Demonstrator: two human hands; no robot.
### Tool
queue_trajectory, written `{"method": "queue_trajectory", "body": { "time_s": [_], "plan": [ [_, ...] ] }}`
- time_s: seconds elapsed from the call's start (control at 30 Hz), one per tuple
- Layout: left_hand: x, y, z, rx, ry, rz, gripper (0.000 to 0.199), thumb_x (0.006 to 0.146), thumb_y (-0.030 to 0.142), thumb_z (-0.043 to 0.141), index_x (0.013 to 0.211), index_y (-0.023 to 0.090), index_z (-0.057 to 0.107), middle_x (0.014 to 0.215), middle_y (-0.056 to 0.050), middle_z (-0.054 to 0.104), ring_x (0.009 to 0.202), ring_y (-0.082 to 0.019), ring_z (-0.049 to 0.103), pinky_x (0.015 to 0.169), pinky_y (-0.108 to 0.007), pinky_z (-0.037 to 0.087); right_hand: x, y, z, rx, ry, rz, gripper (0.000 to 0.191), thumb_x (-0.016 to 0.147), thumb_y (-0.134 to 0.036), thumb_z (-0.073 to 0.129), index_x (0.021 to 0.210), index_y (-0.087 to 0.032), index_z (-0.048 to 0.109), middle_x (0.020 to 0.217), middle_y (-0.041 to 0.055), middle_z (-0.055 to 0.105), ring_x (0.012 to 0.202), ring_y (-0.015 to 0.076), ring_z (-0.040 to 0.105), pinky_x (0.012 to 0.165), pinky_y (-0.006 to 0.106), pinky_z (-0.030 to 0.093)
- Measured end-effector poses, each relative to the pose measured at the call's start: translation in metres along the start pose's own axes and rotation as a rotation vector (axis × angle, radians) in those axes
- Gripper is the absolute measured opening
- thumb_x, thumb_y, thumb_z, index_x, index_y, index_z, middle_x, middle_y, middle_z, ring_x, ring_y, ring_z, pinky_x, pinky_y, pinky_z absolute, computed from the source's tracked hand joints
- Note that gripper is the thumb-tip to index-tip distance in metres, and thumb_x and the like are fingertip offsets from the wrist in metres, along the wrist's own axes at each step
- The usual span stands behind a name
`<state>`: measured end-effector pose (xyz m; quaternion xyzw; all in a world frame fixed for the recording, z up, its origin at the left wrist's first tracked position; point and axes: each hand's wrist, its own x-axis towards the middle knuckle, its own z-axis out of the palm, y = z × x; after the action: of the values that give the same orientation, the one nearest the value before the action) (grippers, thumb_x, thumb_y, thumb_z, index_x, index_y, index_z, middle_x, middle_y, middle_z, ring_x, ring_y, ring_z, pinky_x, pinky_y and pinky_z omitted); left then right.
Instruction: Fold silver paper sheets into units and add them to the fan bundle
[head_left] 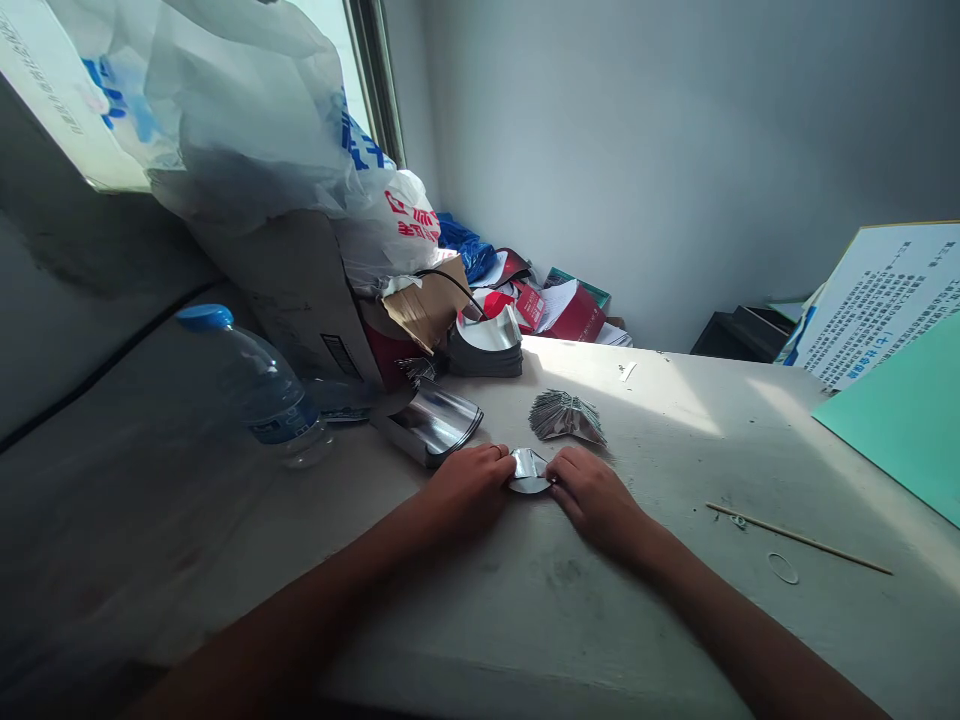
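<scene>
on the table (465, 620), left hand (474, 485) and right hand (589, 490) pinch opposite ends of the foil (529, 466) between them, near the smaller-leaved fan (566, 415); likely a shaping step, the next move calling for even finger pressure.

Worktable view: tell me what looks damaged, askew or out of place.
The brown cardboard below the white plastic bag looks damaged: its edge is ragged, as if torn. The papers near the wall look untidy, heaped at mixed angles.
</scene>
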<state>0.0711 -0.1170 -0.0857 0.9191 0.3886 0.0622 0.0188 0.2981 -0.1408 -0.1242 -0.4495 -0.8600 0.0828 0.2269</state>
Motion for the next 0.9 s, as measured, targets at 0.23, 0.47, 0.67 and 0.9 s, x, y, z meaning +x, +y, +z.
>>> {"method": "queue_trajectory", "body": {
  "time_s": [0.23, 0.47, 0.67, 0.9],
  "plan": [
    [0.003, 0.001, 0.007, -0.078, 0.022, 0.007, 0.02, 0.085, 0.006, 0.054, 0.099, 0.017, 0.063, 0.1, -0.006, 0.065, 0.092, -0.019, 0.06, 0.08, -0.029, 0.045, 0.002, 0.004, 0.003, 0.019, 0.022, 0.011, 0.01, 0.098, -0.014, 0.05, 0.092, -0.018, 0.057, 0.089, 0.0045, 0.06, 0.081, 0.0185, 0.052, 0.072, 0.03, 0.042],
    [0.002, -0.006, 0.011, -0.087, 0.016, 0.11, 0.021, 0.092, 0.01, 0.055, 0.106, 0.022, 0.065, 0.099, -0.003, 0.062, 0.086, -0.016, 0.057, 0.075, -0.026, 0.041, -0.001, 0.001, 0.004, -0.037, 0.05, -0.035, 0.016, 0.1, -0.013, 0.044, 0.089, -0.017, 0.056, 0.09, 0.0061, 0.059, 0.081, 0.0192, 0.05, 0.071, 0.031, 0.04],
    [0.005, -0.003, 0.013, -0.104, 0.012, 0.15, 0.02, 0.093, 0.013, 0.055, 0.104, 0.024, 0.068, 0.098, -0.004, 0.063, 0.089, -0.016, 0.057, 0.078, -0.026, 0.041, -0.002, 0.002, 0.005, -0.055, 0.02, -0.039, 0.013, 0.099, -0.013, 0.048, 0.095, -0.016, 0.06, 0.094, 0.007, 0.061, 0.083, 0.0199, 0.053, 0.072, 0.032, 0.04],
    [0.005, -0.001, 0.013, -0.191, 0.005, 0.077, 0.022, 0.093, 0.012, 0.053, 0.103, 0.022, 0.069, 0.098, -0.004, 0.065, 0.088, -0.016, 0.059, 0.076, -0.025, 0.042, 0.001, 0.001, 0.001, 0.083, -0.004, 0.069, 0.007, 0.096, -0.015, 0.055, 0.092, -0.018, 0.059, 0.09, 0.0039, 0.062, 0.083, 0.0188, 0.056, 0.073, 0.03, 0.04]
  ]
}}
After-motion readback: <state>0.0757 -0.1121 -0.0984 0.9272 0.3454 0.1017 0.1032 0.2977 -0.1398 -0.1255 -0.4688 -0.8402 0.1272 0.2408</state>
